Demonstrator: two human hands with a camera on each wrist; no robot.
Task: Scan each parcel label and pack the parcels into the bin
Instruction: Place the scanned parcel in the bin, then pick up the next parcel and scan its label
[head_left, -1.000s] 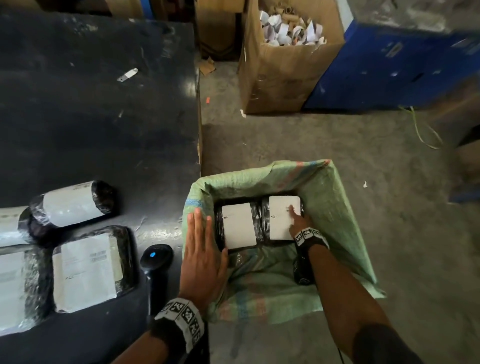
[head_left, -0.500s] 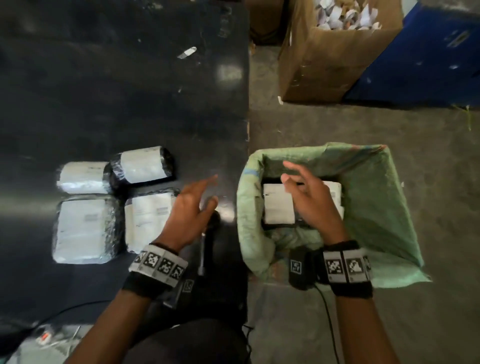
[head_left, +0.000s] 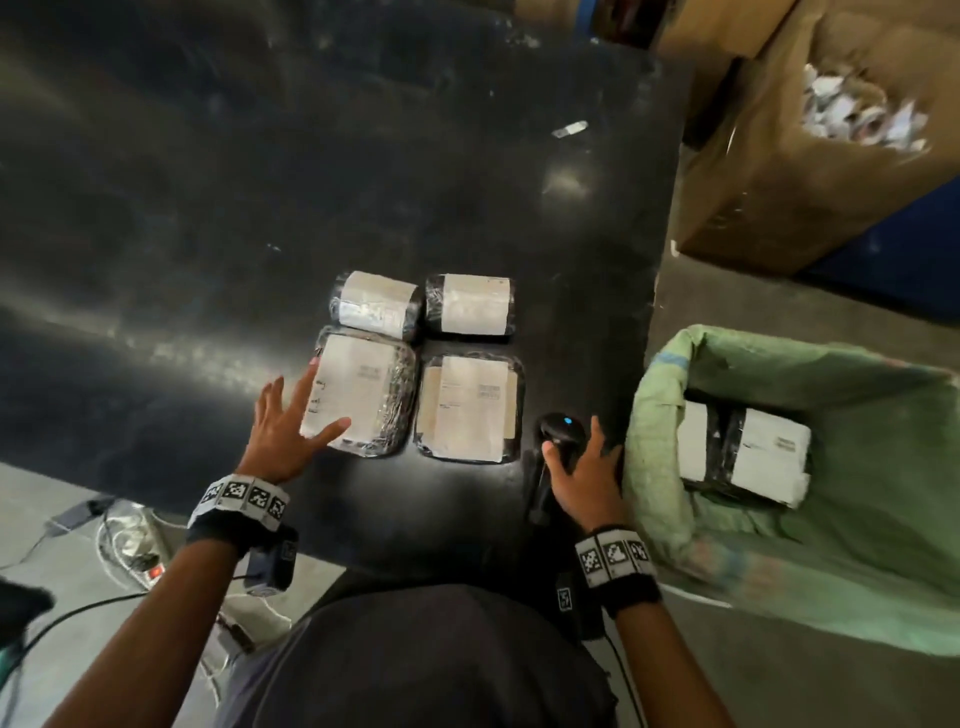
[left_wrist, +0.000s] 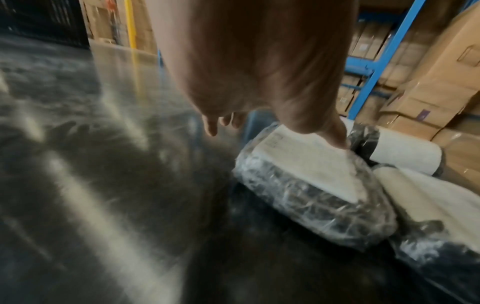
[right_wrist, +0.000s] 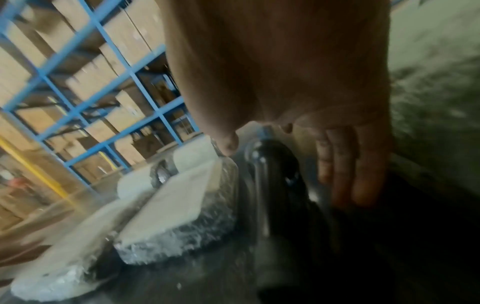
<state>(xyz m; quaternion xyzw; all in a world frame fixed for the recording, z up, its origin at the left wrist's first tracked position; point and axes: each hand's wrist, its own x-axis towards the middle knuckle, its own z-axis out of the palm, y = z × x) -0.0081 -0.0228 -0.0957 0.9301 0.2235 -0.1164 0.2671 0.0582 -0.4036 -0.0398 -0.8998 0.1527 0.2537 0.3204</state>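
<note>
Left hand (head_left: 283, 434) spread flat, fingers straight, thumb (left_wrist: 335, 131) down on the label of the near-left parcel (head_left: 363, 395), grasping nothing. Right hand (head_left: 584, 467) over the scanner (head_left: 558, 441) at the surface edge, fingers (right_wrist: 348, 164) extended alongside its black body, thumb on the other side; contact likely at the handle, but a closed grasp cannot be told from these views. Blue light glowing on top of the scanner head. Four parcels in a two-by-two block on the dark surface (head_left: 260, 182): near-left parcel under the thumb, near-right parcel (head_left: 470, 408) just beside it and just left of the scanner, far-left parcel (head_left: 375, 305) and far-right parcel (head_left: 470, 304) behind them, all in black wrap with white labels up. Just right of the surface, on the floor, the bin (head_left: 883, 582) lined with a green woven sack, two labelled parcels (head_left: 748, 457) already lying side by side inside. Marker wristbands on both wrists. Further out, a small white scrap (head_left: 570, 128) on the far part of the surface, an open cardboard box (head_left: 769, 171) of crumpled white paper beyond the bin, cables (head_left: 119, 545) on the floor at lower left, blue racking (right_wrist: 91, 86) stacked with cartons in the background.
</note>
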